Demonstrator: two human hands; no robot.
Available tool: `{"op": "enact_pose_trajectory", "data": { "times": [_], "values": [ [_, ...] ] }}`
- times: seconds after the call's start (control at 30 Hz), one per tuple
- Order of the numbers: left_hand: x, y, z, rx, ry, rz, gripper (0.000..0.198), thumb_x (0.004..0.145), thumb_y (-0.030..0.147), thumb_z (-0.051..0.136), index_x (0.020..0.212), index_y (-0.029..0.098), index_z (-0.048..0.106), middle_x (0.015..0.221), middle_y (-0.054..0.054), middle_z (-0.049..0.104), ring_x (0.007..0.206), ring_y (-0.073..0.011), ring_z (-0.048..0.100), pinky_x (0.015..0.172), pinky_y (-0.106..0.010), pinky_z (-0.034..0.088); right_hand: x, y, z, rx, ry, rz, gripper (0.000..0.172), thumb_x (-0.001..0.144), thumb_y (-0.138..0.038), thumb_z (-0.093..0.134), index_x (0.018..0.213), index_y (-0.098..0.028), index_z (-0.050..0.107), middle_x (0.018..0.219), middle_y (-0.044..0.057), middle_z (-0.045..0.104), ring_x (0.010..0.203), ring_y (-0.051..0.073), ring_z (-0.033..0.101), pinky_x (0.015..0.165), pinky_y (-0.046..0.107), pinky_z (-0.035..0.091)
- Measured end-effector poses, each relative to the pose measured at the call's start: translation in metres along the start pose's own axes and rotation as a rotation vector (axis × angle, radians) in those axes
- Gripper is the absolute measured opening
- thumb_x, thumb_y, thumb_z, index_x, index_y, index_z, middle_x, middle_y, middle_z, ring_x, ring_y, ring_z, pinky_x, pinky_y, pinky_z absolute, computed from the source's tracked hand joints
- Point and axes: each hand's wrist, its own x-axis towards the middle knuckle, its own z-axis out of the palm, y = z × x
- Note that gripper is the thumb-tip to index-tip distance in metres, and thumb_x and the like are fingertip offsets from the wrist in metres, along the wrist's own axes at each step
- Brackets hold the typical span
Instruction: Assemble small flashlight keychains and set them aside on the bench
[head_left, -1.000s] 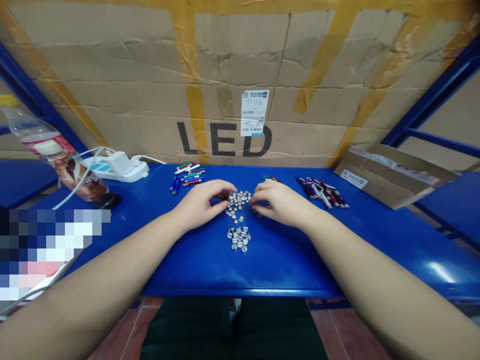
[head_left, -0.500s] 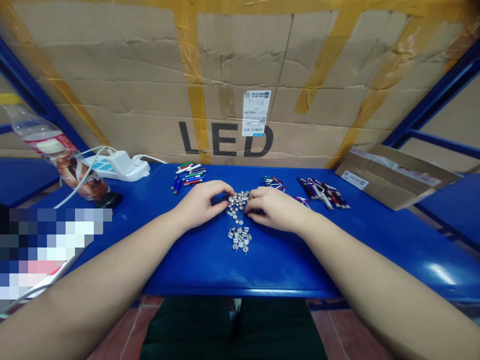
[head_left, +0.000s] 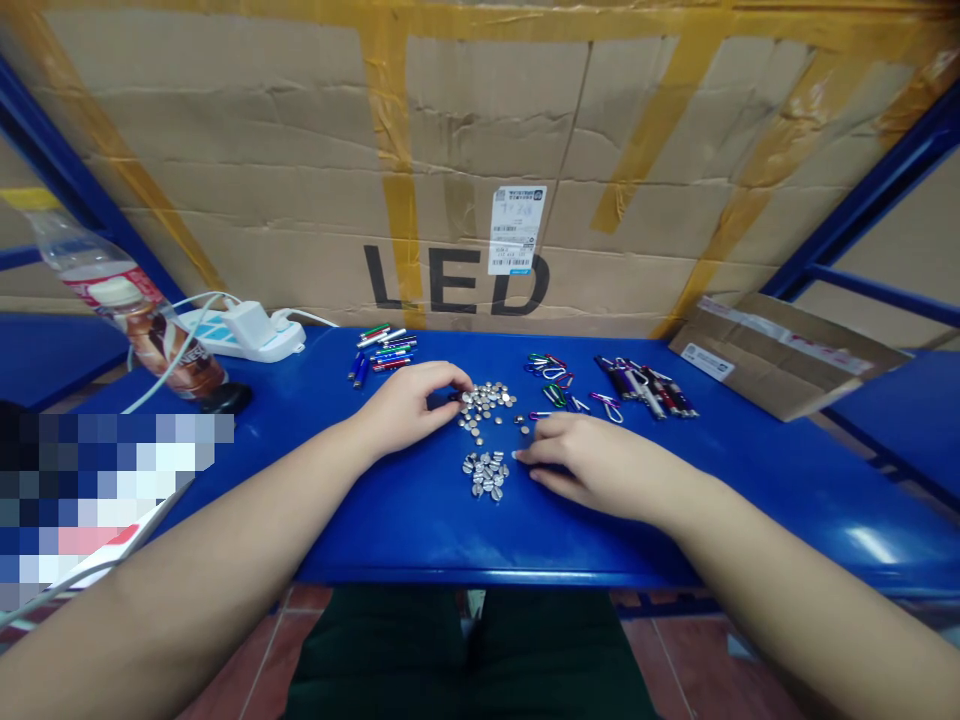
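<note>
Two heaps of small silver button cells lie mid-table: a far heap [head_left: 489, 403] and a near heap [head_left: 486, 474]. My left hand [head_left: 411, 408] rests at the left edge of the far heap, fingers curled and pinched on something small and dark that I cannot make out. My right hand [head_left: 592, 468] lies palm down just right of the near heap, fingertips pinched together close to the cells; what they hold is hidden. Several small coloured carabiner clips [head_left: 553, 380] lie behind my right hand.
Small coloured tubes [head_left: 382, 350] lie at the back left, dark keychain lights [head_left: 649, 388] at the back right. A drink bottle [head_left: 135, 320] and a white power strip [head_left: 240, 332] stand at the left. A flat cardboard box [head_left: 780, 350] sits at right. The blue table [head_left: 420, 540] ends near me.
My right hand has pulled back from the far heap toward me and to the right, down beside the near heap, uncovering the clips. My left hand has barely moved.
</note>
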Motion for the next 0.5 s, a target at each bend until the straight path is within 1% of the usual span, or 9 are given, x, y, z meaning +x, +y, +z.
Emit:
{"op": "enact_pose_trajectory", "data": {
  "times": [0.07,0.1,0.17,0.23,0.3,0.4,0.43,0.5],
  "values": [
    [0.000,0.001,-0.001,-0.006,-0.010,-0.003,0.014,0.093,0.018,0.063,0.105,0.019,0.070,0.103,-0.006,0.076,0.097,-0.0202,0.072,0.089,-0.036,0.059,-0.025,-0.010,0.005,0.001,0.044,0.072,0.026,0.101,-0.027,0.060,0.118,-0.020,0.078,0.100,0.011,0.071,0.090,0.024,0.070,0.084,0.038,0.058],
    [0.001,0.002,-0.001,-0.011,-0.016,-0.002,0.014,0.093,0.018,0.063,0.105,0.019,0.070,0.103,-0.006,0.076,0.096,-0.0201,0.072,0.088,-0.036,0.059,-0.038,-0.016,0.008,0.011,0.068,0.082,0.028,0.102,-0.031,0.060,0.121,-0.019,0.076,0.101,0.011,0.070,0.088,0.023,0.069,0.081,0.038,0.058],
    [0.001,0.002,0.000,-0.026,-0.026,0.008,0.014,0.093,0.019,0.063,0.104,0.018,0.070,0.103,-0.006,0.076,0.096,-0.0200,0.072,0.089,-0.035,0.059,-0.062,-0.028,0.017,0.026,0.150,0.057,0.033,0.101,-0.038,0.061,0.124,-0.017,0.073,0.105,0.013,0.068,0.090,0.025,0.068,0.079,0.039,0.058],
    [0.001,0.003,0.000,-0.040,-0.036,0.011,0.014,0.093,0.019,0.063,0.105,0.018,0.070,0.104,-0.006,0.077,0.097,-0.0201,0.073,0.089,-0.035,0.059,-0.080,-0.039,0.026,0.035,0.235,0.010,0.033,0.099,-0.040,0.065,0.121,-0.017,0.072,0.108,0.014,0.068,0.094,0.026,0.067,0.081,0.039,0.058],
    [0.001,0.003,0.001,-0.046,-0.045,0.006,0.014,0.093,0.019,0.064,0.105,0.019,0.071,0.105,-0.006,0.077,0.099,-0.0202,0.072,0.090,-0.036,0.059,-0.089,-0.048,0.034,0.043,0.316,-0.028,0.025,0.099,-0.035,0.065,0.115,-0.017,0.072,0.104,0.012,0.068,0.090,0.023,0.065,0.081,0.038,0.056],
    [0.000,0.004,0.001,-0.046,-0.051,0.005,0.014,0.093,0.020,0.064,0.105,0.019,0.071,0.104,-0.005,0.077,0.098,-0.0197,0.072,0.090,-0.036,0.059,-0.090,-0.056,0.044,0.053,0.411,-0.053,0.010,0.100,-0.019,0.063,0.106,-0.016,0.070,0.094,0.009,0.068,0.082,0.019,0.060,0.078,0.035,0.053],
    [0.000,0.004,0.000,-0.047,-0.049,0.009,0.014,0.093,0.019,0.064,0.105,0.019,0.071,0.104,-0.005,0.077,0.098,-0.0196,0.072,0.090,-0.035,0.059,-0.090,-0.058,0.047,0.050,0.435,-0.060,0.009,0.099,-0.014,0.061,0.103,-0.016,0.069,0.092,0.009,0.068,0.080,0.019,0.059,0.075,0.034,0.051],
    [0.000,0.003,0.000,-0.052,-0.045,0.018,0.013,0.093,0.019,0.064,0.104,0.019,0.071,0.103,-0.006,0.077,0.097,-0.0193,0.072,0.090,-0.035,0.059,-0.089,-0.061,0.051,0.040,0.475,-0.079,0.011,0.098,-0.007,0.060,0.095,-0.016,0.067,0.086,0.007,0.066,0.075,0.017,0.054,0.069,0.034,0.047]
  ]
}}
